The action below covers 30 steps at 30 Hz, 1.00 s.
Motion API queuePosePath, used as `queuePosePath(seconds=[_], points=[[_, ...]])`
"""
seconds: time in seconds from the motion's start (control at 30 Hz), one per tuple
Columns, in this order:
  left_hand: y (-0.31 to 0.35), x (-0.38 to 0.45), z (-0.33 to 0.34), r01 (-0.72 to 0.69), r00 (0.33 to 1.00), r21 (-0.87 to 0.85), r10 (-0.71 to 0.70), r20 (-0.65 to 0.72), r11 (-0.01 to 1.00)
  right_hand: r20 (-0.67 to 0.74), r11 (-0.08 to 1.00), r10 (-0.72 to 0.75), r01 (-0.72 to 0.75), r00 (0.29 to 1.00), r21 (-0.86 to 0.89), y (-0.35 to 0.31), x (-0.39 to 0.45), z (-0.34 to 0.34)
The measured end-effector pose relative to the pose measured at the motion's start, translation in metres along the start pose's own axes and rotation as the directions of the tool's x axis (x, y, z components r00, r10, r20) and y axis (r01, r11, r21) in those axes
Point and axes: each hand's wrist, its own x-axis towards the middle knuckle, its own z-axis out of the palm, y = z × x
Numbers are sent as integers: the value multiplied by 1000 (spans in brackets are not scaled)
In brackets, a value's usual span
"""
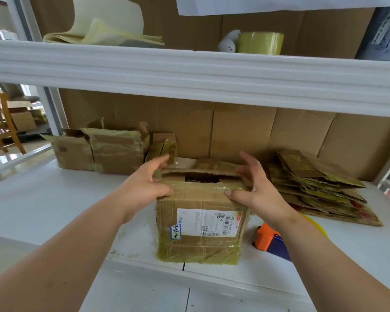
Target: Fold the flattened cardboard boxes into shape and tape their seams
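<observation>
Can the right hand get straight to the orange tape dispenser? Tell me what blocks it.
Probably yes. The orange tape dispenser lies on the shelf surface just under the right forearm, beside the box. Nothing covers it, but the right hand must first let go of the box.

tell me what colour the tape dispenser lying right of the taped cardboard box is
Orange with a dark blue part, seen in the head view: the plastic tape dispenser.

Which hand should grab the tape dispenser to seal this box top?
Probably the right hand: the orange tape dispenser lies just under its forearm, right of the box, so the left hand would need to reach across.
</observation>
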Motion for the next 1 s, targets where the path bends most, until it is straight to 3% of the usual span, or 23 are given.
queuePosePath(seconds=[0.2,0.37,0.5,0.6,0.77,1.0], points=[[-17,-3,7,-71,995,92,77,-69,993,-45,969,-108,95,993,-227,14,-8,4],[-20,-5,1,-128,992,315,118,51,940,11,920,-151,144,989,-365,16,-6,3],[-18,-6,-6,-166,983,532,101,150,830,40,895,-131,136,991,-425,15,-8,3],[-16,-4,-8,-188,980,603,105,171,775,45,877,-122,129,991,-463,11,-8,2],[-22,-11,-3,-245,967,467,179,183,850,99,887,-95,129,991,-443,13,-14,1],[-17,-16,2,-103,975,225,53,216,969,79,945,-102,121,992,-304,14,-19,2]])
